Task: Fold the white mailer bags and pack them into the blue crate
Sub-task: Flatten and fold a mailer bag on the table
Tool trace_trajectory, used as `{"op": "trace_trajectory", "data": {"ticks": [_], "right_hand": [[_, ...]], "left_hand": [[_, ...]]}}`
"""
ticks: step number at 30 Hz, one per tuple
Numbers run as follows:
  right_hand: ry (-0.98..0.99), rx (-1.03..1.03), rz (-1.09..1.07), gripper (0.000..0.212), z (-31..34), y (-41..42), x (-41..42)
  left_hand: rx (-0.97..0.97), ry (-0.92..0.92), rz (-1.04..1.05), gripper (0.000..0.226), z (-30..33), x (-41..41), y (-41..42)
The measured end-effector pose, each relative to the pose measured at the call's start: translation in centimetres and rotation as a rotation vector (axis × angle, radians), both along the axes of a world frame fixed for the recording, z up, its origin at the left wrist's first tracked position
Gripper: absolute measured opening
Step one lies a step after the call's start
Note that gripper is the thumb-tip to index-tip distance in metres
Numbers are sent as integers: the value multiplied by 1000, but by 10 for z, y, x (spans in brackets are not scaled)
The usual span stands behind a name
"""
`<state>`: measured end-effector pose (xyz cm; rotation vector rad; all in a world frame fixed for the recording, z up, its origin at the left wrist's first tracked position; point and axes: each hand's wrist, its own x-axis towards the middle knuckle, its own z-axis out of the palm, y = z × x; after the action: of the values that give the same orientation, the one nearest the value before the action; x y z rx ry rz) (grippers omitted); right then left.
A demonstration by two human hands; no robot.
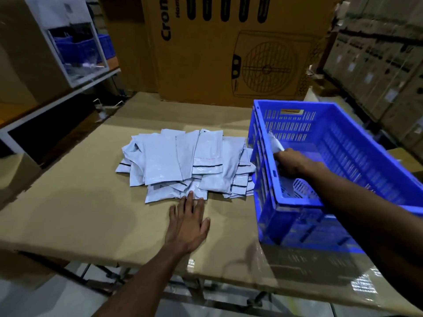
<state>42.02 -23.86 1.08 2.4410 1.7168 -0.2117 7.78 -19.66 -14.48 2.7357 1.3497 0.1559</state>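
Note:
A loose pile of white mailer bags lies on the cardboard-covered table. My left hand lies flat on the table with straight fingers, its fingertips touching the pile's near edge. The blue crate stands at the right on the table. My right hand is inside the crate and grips a folded white mailer bag against the crate's left wall. More white shows on the crate floor under the hand.
A large brown carton with a fan drawing stands behind the table. A shelf with blue bins is at the far left. Stacked boxes line the right side. The table's front edge is near my body.

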Motion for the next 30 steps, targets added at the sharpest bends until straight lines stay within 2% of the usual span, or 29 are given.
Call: {"op": "trace_trajectory", "data": {"ticks": [7,11,16,18,22,24,27,30], "right_hand": [[176,82,95,46,-13,6,6],[281,174,133,58,-13,4,3],[379,175,42,47,-12,3,1],[332,275,9,37,-7,1,2],[192,684,3,31,15,-1,-4],[198,831,26,28,24,2,-13],[268,918,16,27,37,13,-31],[263,885,113,29,43,28,-53]], "left_hand": [[-8,-10,16,71,-2,1,3],[-8,-12,16,70,0,1,2],[-25,-1,19,66,3,-1,2],[-14,-20,22,66,3,-2,1],[2,-51,17,62,-1,-8,4],[-5,-74,9,59,-5,-12,7],[18,-79,4,55,-7,-23,13],[68,-105,41,58,-5,-39,18]]}}
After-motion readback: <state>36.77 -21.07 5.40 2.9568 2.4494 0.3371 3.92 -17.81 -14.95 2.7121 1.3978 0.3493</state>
